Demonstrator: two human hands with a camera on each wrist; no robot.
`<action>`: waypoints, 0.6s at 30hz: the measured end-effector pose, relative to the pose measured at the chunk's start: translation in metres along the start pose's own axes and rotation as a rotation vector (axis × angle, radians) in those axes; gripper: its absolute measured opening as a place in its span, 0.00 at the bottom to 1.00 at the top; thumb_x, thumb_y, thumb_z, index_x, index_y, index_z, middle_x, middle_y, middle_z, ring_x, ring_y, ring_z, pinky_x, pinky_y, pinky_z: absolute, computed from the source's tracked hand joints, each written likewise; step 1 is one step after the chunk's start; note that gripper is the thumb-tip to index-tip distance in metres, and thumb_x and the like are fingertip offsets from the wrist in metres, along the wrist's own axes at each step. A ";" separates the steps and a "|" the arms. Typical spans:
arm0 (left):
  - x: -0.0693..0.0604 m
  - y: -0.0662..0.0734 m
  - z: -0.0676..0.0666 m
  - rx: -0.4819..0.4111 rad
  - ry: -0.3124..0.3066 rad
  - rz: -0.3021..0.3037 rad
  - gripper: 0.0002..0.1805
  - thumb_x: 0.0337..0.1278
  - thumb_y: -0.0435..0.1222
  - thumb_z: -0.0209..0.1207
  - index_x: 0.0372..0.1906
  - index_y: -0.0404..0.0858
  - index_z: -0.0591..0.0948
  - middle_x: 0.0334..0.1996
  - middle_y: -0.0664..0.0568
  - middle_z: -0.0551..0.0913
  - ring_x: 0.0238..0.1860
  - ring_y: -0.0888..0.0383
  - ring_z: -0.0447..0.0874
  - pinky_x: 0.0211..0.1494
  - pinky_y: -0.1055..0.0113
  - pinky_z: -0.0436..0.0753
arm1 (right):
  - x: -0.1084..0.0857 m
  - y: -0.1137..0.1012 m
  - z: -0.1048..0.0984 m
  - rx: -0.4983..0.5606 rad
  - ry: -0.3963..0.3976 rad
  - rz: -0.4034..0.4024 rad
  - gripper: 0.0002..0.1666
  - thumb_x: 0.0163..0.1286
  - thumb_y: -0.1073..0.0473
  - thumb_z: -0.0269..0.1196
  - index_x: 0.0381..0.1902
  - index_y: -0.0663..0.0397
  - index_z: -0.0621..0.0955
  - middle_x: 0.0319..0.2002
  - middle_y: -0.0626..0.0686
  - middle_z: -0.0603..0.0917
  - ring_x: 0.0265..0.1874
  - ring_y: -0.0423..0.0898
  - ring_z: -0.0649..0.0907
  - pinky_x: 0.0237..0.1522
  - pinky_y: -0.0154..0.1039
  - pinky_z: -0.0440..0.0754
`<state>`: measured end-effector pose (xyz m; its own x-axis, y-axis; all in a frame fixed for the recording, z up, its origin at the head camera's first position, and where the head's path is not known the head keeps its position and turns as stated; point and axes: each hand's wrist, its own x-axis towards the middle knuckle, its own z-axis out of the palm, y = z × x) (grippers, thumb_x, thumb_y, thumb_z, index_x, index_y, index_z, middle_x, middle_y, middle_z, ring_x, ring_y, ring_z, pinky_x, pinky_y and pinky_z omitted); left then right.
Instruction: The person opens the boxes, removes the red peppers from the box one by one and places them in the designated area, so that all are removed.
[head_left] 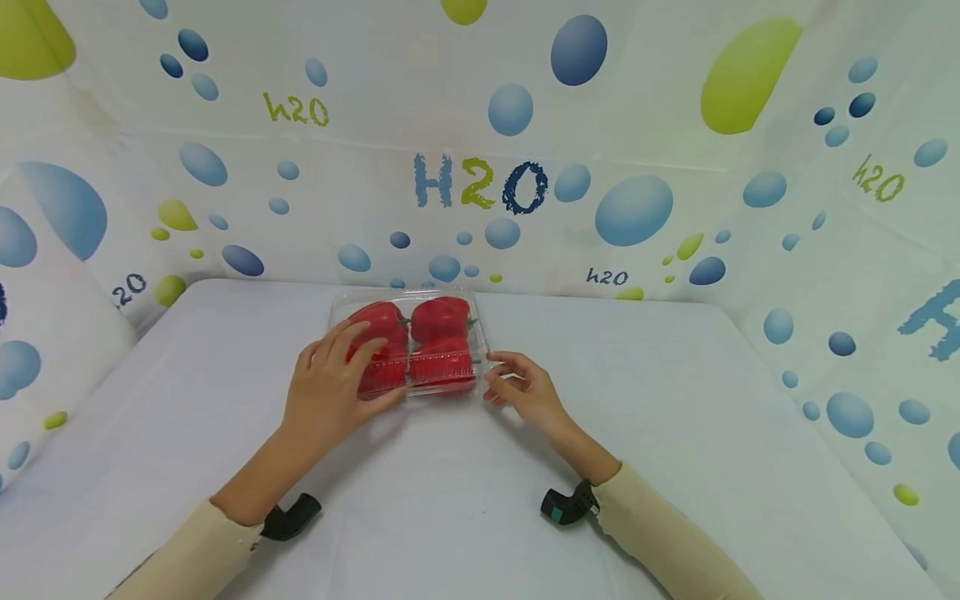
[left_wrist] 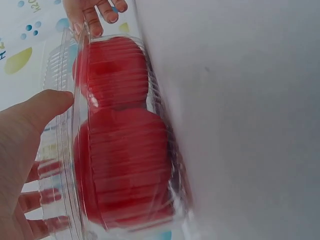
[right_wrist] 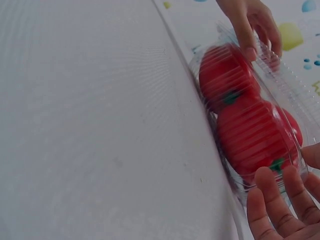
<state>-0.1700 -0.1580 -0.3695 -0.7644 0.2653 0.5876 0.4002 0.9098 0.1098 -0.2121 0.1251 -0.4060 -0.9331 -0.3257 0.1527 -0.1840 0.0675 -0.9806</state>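
Observation:
A clear plastic clamshell box of red bell peppers lies on the white-covered table. My left hand holds it from the left, with fingers spread over the lid and the thumb at the front rim. Through the clear plastic in the left wrist view, those fingers show behind the lid. At the right end, my right hand pinches the box's rim between thumb and fingers. Green stems show on the peppers in the right wrist view. The lid looks closed.
White cloth covers the table. Behind it hangs a white backdrop printed with blue and green drops and H2O lettering. Black wrist devices sit under both cuffs, close above the table.

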 end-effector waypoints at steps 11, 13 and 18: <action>-0.006 -0.010 -0.001 0.003 0.043 -0.010 0.41 0.29 0.50 0.79 0.54 0.36 0.78 0.57 0.37 0.74 0.62 0.38 0.68 0.56 0.39 0.75 | 0.000 0.001 0.000 -0.004 -0.005 0.013 0.24 0.69 0.66 0.60 0.62 0.66 0.73 0.44 0.67 0.80 0.34 0.48 0.87 0.37 0.37 0.85; -0.006 -0.011 -0.001 -0.001 0.044 -0.012 0.42 0.29 0.50 0.79 0.55 0.36 0.78 0.57 0.37 0.73 0.62 0.38 0.68 0.55 0.39 0.75 | 0.000 0.000 0.000 -0.008 -0.002 0.019 0.24 0.69 0.66 0.60 0.62 0.66 0.73 0.44 0.67 0.80 0.33 0.47 0.86 0.37 0.37 0.85; -0.006 -0.014 -0.003 -0.021 0.032 -0.040 0.45 0.28 0.50 0.79 0.57 0.34 0.76 0.57 0.35 0.72 0.60 0.38 0.70 0.52 0.40 0.80 | 0.000 0.000 0.002 -0.009 0.002 0.026 0.24 0.69 0.66 0.60 0.62 0.65 0.73 0.44 0.67 0.81 0.33 0.45 0.86 0.37 0.37 0.85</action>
<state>-0.1692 -0.1729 -0.3724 -0.7634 0.2185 0.6079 0.3805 0.9125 0.1499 -0.2113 0.1234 -0.4059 -0.9381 -0.3221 0.1275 -0.1627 0.0847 -0.9830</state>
